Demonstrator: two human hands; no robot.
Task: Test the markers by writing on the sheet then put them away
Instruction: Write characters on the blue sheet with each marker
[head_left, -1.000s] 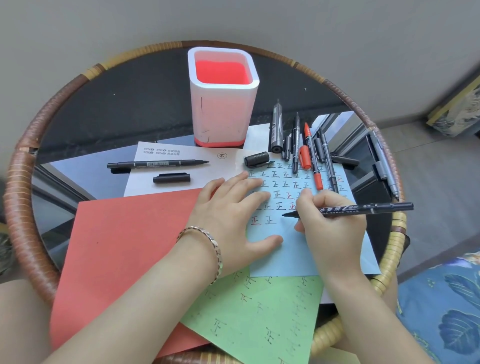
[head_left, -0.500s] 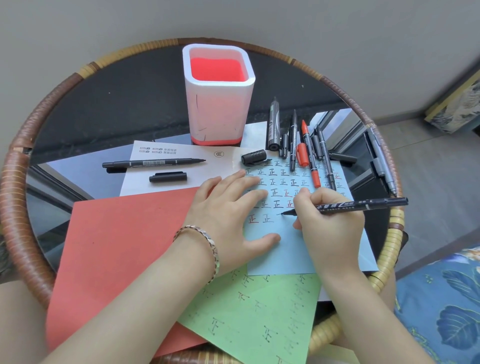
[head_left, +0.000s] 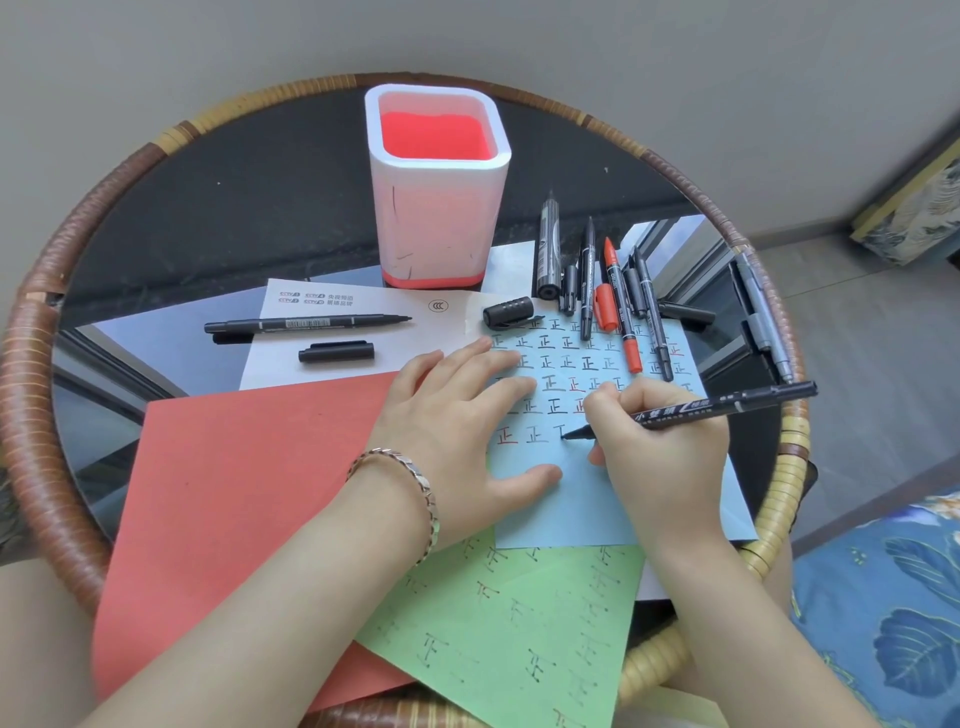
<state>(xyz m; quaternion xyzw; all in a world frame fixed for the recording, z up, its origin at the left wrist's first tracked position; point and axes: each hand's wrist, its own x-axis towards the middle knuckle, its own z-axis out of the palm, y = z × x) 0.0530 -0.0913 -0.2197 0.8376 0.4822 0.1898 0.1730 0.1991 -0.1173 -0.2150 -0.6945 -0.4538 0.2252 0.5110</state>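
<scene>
The left hand lies spread flat, steadying the blue sheet; the right hand pinches a black marker, tip on paper, writing.

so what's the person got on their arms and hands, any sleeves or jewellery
Both forearms are bare, with no sleeves in view. The left hand has a metal link bracelet at its wrist, silver with a rosy tint. The right hand shows no ring, watch or bracelet. No gloves on either.

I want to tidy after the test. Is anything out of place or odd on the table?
Yes. One black pen lies uncapped on the white paper, its cap loose beside it, apart from the other pens.
</scene>
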